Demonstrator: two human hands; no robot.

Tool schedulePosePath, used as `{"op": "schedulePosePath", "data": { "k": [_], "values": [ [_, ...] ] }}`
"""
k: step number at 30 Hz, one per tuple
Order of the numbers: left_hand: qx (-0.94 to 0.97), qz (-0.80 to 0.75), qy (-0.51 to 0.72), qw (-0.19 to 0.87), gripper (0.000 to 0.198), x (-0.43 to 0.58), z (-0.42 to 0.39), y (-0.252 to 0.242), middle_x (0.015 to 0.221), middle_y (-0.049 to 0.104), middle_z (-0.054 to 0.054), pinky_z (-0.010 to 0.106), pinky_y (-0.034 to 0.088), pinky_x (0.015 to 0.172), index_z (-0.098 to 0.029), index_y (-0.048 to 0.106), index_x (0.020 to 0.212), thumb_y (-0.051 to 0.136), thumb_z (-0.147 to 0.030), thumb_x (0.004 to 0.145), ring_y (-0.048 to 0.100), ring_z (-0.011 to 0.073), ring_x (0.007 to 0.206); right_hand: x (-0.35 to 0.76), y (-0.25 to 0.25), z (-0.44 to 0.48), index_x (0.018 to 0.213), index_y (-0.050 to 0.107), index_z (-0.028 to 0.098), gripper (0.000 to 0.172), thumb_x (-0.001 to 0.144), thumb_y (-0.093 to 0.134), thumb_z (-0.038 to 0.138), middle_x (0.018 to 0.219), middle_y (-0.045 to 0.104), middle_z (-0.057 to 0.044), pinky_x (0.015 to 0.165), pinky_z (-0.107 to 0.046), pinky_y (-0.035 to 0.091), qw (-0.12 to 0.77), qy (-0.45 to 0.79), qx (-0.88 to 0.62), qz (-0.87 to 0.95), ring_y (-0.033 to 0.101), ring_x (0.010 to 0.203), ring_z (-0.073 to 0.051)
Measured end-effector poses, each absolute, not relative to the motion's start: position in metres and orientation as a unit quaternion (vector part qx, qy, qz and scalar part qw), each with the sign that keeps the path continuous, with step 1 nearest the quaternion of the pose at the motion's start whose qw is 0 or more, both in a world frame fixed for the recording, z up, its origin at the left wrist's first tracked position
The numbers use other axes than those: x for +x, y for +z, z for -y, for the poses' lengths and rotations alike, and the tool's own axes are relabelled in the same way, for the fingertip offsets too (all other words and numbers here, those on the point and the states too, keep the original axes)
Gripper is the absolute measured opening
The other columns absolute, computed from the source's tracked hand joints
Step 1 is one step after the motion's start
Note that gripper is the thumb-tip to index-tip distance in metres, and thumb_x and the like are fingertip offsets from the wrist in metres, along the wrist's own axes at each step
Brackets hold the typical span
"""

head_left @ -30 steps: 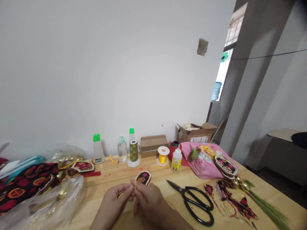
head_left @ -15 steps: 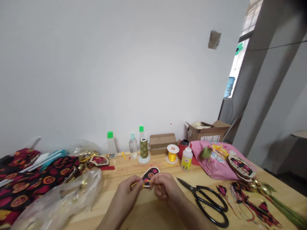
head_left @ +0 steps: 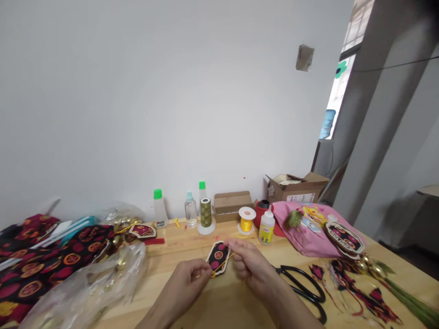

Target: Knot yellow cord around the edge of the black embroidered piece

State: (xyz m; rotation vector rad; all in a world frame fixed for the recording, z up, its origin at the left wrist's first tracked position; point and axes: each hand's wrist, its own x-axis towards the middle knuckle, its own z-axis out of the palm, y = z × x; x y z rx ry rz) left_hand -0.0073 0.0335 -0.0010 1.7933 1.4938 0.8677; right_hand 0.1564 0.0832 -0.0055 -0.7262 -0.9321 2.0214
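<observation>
Left hand point(head_left: 189, 278), right hand point(head_left: 247, 262) each pinching yellow cord point(head_left: 223, 264); patterned plaque point(head_left: 217, 254) between grips. Step: likely drawing cord taut. Next move probably calls for even tension, 2 firm pinches.

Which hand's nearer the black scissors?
Right. The right hand is just left of the scissors; the left hand is farther left, by the patterned piece's near left corner.

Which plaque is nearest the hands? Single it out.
The middle plaque, between the left hand and right hand, yellow cord at its near end; the left plaque and right plaque lie well away.
</observation>
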Motion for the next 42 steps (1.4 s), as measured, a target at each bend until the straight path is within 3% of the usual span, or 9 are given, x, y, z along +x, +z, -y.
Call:
{"op": "schedulePosePath", "data": {
  "k": [8,12,15,20,22,27,33,39,42],
  "values": [
    [0.719,-0.563,0.291,0.286,0.032,-0.007,-0.032,0.004,0.056,0.059,0.000,0.018,0.029,0.047,-0.014,0.065,0.062,0.041,-0.033,0.071,0.046,0.0125,0.053,0.156,-0.003,-0.086,0.074,0.049,0.015,0.019,0.064,0.055,0.030,0.036,0.024,0.013,0.031,-0.016,0.003,0.417,0.734,-0.361,0.397,0.012,0.029,0.000],
    [0.688,-0.597,0.323,0.256,0.029,-0.014,-0.035,-0.001,0.058,0.062,0.000,0.018,0.031,0.048,-0.015,0.064,0.062,0.041,-0.031,0.071,0.049,0.0138,0.055,0.160,-0.003,-0.079,0.064,0.057,0.011,0.014,0.065,0.052,0.024,0.030,0.029,0.010,0.030,-0.018,0.004,0.265,0.688,-0.395,0.548,0.015,0.026,-0.001],
    [0.669,-0.603,0.347,0.263,0.028,-0.016,-0.037,-0.004,0.061,0.063,0.001,0.019,0.034,0.051,-0.015,0.065,0.064,0.043,-0.031,0.070,0.052,0.0151,0.057,0.161,-0.002,-0.072,0.072,0.061,0.010,0.015,0.065,0.051,0.020,0.034,0.031,0.009,0.030,-0.018,0.006,0.194,0.724,-0.328,0.575,0.017,0.027,-0.001],
    [0.624,-0.606,0.396,0.293,0.026,-0.012,-0.040,-0.009,0.055,0.062,0.001,0.019,0.034,0.049,-0.013,0.064,0.062,0.048,-0.033,0.066,0.051,0.0141,0.053,0.154,0.001,-0.067,0.088,0.059,0.013,0.025,0.068,0.052,0.027,0.038,0.023,0.011,0.032,-0.016,0.007,0.285,0.762,-0.257,0.521,0.012,0.032,-0.001],
    [0.603,-0.597,0.419,0.323,0.025,-0.010,-0.041,-0.010,0.052,0.060,0.001,0.019,0.034,0.048,-0.012,0.063,0.061,0.050,-0.033,0.065,0.050,0.0129,0.050,0.148,-0.001,-0.068,0.094,0.057,0.014,0.031,0.068,0.052,0.030,0.038,0.028,0.011,0.033,-0.016,0.009,0.308,0.748,-0.264,0.526,0.015,0.032,-0.001],
    [0.547,-0.556,0.459,0.424,0.020,-0.011,-0.043,-0.014,0.046,0.058,-0.001,0.018,0.033,0.046,-0.011,0.059,0.052,0.057,-0.029,0.060,0.048,0.0103,0.046,0.133,-0.019,-0.068,0.094,0.058,0.014,0.031,0.067,0.052,0.027,0.041,0.043,0.006,0.037,-0.015,0.023,0.327,0.592,-0.308,0.669,0.032,0.035,-0.003],
    [0.521,-0.503,0.456,0.517,0.024,-0.010,-0.044,-0.013,0.051,0.062,0.002,0.020,0.037,0.052,-0.010,0.061,0.056,0.058,-0.034,0.059,0.053,0.0127,0.051,0.133,-0.020,-0.066,0.073,0.062,0.018,0.019,0.069,0.046,0.027,0.044,0.044,0.005,0.041,-0.016,0.023,0.326,0.352,-0.392,0.785,0.036,0.042,-0.005],
    [0.546,-0.504,0.440,0.504,0.027,-0.003,-0.041,-0.009,0.057,0.063,0.003,0.022,0.039,0.059,-0.010,0.064,0.066,0.056,-0.035,0.062,0.055,0.0157,0.062,0.136,-0.007,-0.063,0.063,0.061,0.020,0.020,0.071,0.045,0.029,0.046,0.050,0.004,0.044,-0.017,0.022,0.303,0.178,-0.427,0.833,0.038,0.045,-0.006],
    [0.546,-0.531,0.460,0.457,0.029,-0.002,-0.041,-0.012,0.048,0.057,0.000,0.018,0.034,0.048,-0.011,0.062,0.058,0.054,-0.038,0.064,0.047,0.0103,0.047,0.135,-0.005,-0.062,0.072,0.063,0.025,0.021,0.073,0.043,0.033,0.051,0.057,0.004,0.045,-0.018,0.024,0.297,0.167,-0.441,0.830,0.044,0.047,-0.008]
  ]
}}
